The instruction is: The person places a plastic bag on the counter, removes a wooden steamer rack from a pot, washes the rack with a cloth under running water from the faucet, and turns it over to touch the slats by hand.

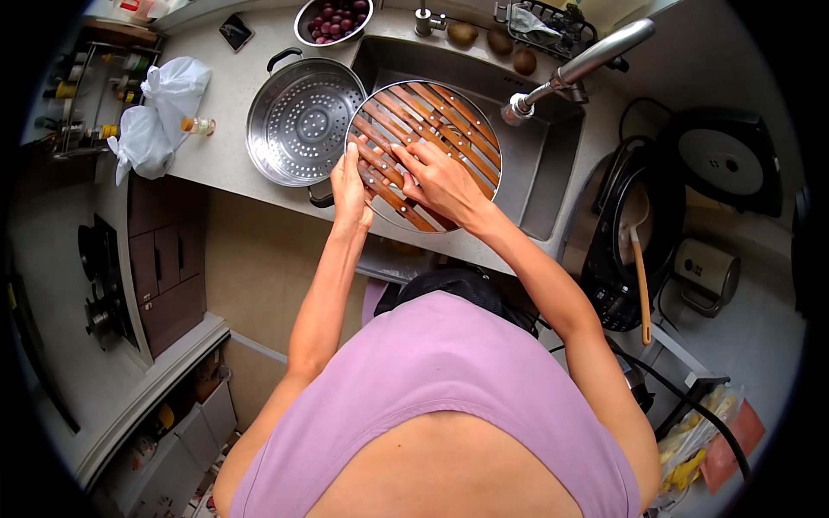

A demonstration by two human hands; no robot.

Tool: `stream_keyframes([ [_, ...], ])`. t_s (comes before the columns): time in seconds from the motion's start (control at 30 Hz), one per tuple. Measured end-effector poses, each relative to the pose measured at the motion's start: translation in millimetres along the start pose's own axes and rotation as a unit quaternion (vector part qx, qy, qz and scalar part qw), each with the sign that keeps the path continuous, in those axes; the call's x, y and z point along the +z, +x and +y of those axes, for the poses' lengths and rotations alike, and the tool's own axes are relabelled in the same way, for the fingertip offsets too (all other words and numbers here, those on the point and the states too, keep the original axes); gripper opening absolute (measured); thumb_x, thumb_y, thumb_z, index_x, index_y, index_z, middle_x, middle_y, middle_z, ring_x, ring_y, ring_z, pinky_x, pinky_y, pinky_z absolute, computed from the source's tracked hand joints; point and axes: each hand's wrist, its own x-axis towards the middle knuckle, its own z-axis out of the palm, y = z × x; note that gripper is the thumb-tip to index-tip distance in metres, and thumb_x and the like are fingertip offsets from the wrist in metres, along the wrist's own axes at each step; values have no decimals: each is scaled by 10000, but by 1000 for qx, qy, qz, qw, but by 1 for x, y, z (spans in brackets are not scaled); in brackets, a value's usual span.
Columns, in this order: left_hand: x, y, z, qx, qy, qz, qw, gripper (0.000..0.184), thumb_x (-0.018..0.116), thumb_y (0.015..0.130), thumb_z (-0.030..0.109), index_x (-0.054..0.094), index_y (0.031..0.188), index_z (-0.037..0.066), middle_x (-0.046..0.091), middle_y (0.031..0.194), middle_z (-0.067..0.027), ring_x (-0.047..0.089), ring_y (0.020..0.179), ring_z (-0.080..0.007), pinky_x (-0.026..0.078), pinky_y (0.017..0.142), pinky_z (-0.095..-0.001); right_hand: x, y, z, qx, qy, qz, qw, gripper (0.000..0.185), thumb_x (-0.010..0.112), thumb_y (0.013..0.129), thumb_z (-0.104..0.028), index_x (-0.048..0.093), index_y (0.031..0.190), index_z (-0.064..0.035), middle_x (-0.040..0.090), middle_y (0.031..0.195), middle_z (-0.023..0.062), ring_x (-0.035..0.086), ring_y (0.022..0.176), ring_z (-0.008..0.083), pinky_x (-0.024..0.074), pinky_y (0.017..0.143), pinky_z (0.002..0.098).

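Note:
A round steaming rack point(458, 129) of brown wooden slats with metal studs and a thin metal rim is held tilted over the front left of the sink. My left hand point(350, 186) grips its left edge, fingers at the rim. Bent fingers of my right hand point(445, 183) press on the slats near the middle, thumb and fingertips close together. Just left of the rack, a steel steamer pot point(306, 121) with a perforated bottom and black handles rests on the counter.
The steel sink point(540, 177) has a pull-out faucet point(596, 60) above it. A bowl of dark red fruit point(335, 22), a phone point(236, 32), white plastic bags point(160, 116) and a small jar point(199, 126) stand on the counter. An open rice cooker point(635, 233) holds a long-handled ladle point(641, 285).

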Motion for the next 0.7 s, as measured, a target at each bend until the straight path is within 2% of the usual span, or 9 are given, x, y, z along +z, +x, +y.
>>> stream_keyframes([
  [0.1,-5,-1,-2,-15,-21,3,1000,413,437,1003,361,518,1235,29,657,1019,-101,652,801,-136,574,623,-298,1,-2,0,-3,-6,-6,1000,439,612,763,-58,574,1194,16,592,1006,141,583,923,283,517,805,366],
  [0.17,-8,0,0,-1,-5,-24,1000,413,442,1001,360,512,1246,34,655,1026,-102,651,819,-140,570,650,-299,0,-4,1,-60,-34,34,997,446,616,765,-63,567,1203,2,579,954,130,591,883,277,525,770,363],
  [0.27,-3,-3,-1,-24,-1,-23,999,427,449,999,362,503,1257,26,654,1030,-102,650,830,-142,566,662,-287,-3,2,-3,-10,-45,-6,999,462,614,763,-65,561,1218,-13,567,913,123,594,833,274,527,746,355],
  [0.33,-2,-4,-1,-25,4,-29,999,431,453,997,363,503,1257,23,652,1030,-103,651,836,-141,570,678,-291,-1,7,0,-9,-44,-6,999,465,611,762,-66,563,1222,-18,557,878,120,594,792,267,528,707,348],
  [0.53,-3,-2,2,-1,-14,-38,999,417,450,1000,346,504,1246,14,654,1026,-118,663,860,-158,582,699,-298,-2,-3,2,-64,-49,39,996,441,614,782,-76,569,1217,-18,554,843,119,595,749,257,519,664,353],
  [0.63,6,-6,3,-14,3,-30,999,404,432,1008,325,501,1236,-1,658,1018,-125,672,831,-161,588,667,-289,-1,5,-2,22,-44,-5,999,421,609,791,-71,576,1206,-9,551,829,124,596,759,267,513,671,364],
  [0.7,0,-2,-2,-7,-5,-35,999,403,428,1009,326,501,1238,3,659,1022,-127,671,833,-161,588,669,-289,-3,3,0,12,-35,-2,999,421,607,794,-74,574,1208,-12,552,828,124,599,756,270,513,669,366],
])
